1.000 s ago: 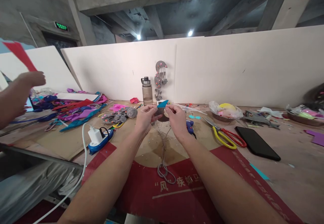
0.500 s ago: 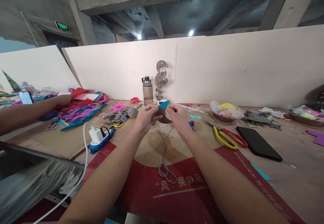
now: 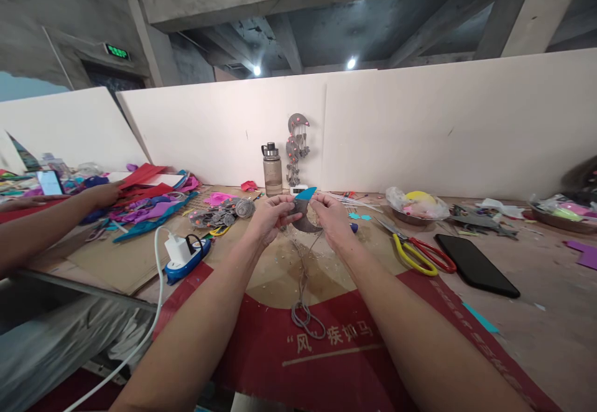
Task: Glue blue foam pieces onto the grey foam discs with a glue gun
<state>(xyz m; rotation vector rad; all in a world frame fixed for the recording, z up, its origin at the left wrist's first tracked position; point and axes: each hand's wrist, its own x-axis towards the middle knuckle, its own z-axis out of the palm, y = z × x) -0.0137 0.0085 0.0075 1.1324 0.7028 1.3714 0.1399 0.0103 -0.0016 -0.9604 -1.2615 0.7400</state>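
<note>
A grey felt crescent (image 3: 303, 207) is held up over the middle of the table, pinched between the fingers of my left hand (image 3: 272, 218) and my right hand (image 3: 332, 216). At its upper point sits a bright blue pointed piece (image 3: 306, 194); how the two are joined I cannot tell. Below my hands a thin grey cord (image 3: 303, 272) runs down to a loose loop on the red printed sheet (image 3: 261, 350). Behind, on the white board (image 3: 209, 132), hangs a grey crescent ornament (image 3: 297, 145) with pink dots and small dangling pieces.
Scissors (image 3: 413, 256) with yellow and red handles and a black phone (image 3: 476, 264) lie at right. A bottle (image 3: 272, 171) stands behind my left hand. A blue-and-white power strip (image 3: 186, 260) is at left. A co-worker's hand (image 3: 105, 194) touches red felt (image 3: 144, 176).
The crescent has turned in my hands, so more of its curve shows and the blue tip points up more. The co-worker's hand has shifted left, and red cloth shows beneath that arm.
</note>
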